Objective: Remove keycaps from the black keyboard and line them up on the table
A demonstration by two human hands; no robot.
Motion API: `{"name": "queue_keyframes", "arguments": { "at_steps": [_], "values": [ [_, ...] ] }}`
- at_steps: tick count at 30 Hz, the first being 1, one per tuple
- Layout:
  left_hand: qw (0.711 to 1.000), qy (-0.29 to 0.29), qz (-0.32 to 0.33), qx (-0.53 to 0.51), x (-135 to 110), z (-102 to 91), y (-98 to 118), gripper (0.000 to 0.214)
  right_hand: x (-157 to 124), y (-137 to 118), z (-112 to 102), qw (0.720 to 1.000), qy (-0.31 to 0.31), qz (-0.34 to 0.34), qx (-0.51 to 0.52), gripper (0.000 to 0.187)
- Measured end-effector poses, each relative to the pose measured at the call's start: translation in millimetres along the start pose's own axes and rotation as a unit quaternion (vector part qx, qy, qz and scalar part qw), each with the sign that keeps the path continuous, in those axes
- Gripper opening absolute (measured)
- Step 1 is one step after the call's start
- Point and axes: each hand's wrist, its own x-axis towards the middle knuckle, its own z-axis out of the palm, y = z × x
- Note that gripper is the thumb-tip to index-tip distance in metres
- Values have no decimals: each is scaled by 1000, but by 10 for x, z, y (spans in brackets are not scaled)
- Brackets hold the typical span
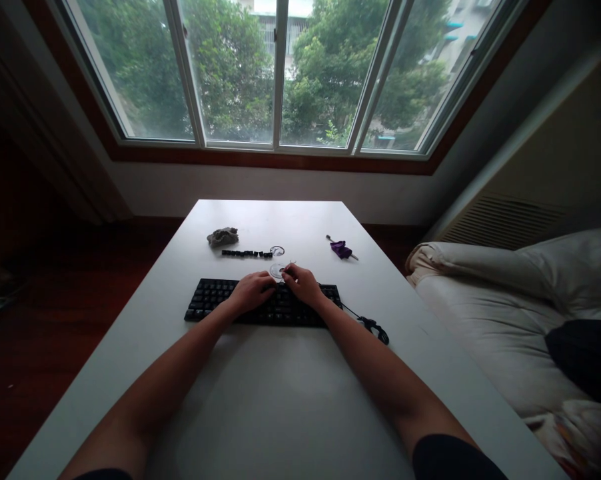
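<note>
A black keyboard (210,301) lies across the middle of the white table (280,400). My left hand (250,291) rests on the keyboard's upper middle, fingers curled down onto the keys. My right hand (303,283) is beside it at the keyboard's top edge, pinched on a thin small tool I cannot make out clearly, its tip by a small clear round dish (276,270). A row of removed black keycaps (247,253) lies just beyond, with another small ring-like dish (277,251) at its right end.
A crumpled grey cloth (223,236) lies at the far left of the table, a purple-handled brush (341,249) at the far right. The keyboard's cable (373,326) coils off to the right. A white sofa (505,313) stands right of the table, windows (280,73) behind.
</note>
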Motion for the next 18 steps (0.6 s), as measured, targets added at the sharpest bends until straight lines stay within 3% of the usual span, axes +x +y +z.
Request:
{"name": "queue_keyframes", "arguments": {
  "at_steps": [6, 14, 18],
  "values": [
    [995, 23, -89, 43, 73, 95, 64, 20, -22, -86, 4, 1000, 21, -14, 14, 34],
    [998, 37, -54, 19, 132, 147, -66, 23, -4, -38, 25, 998, 50, 7, 43, 35],
    [1000, 3, -27, -12, 173, 156, -102, 20, -4, -36, 23, 998, 54, 12, 41, 33]
  ]
}}
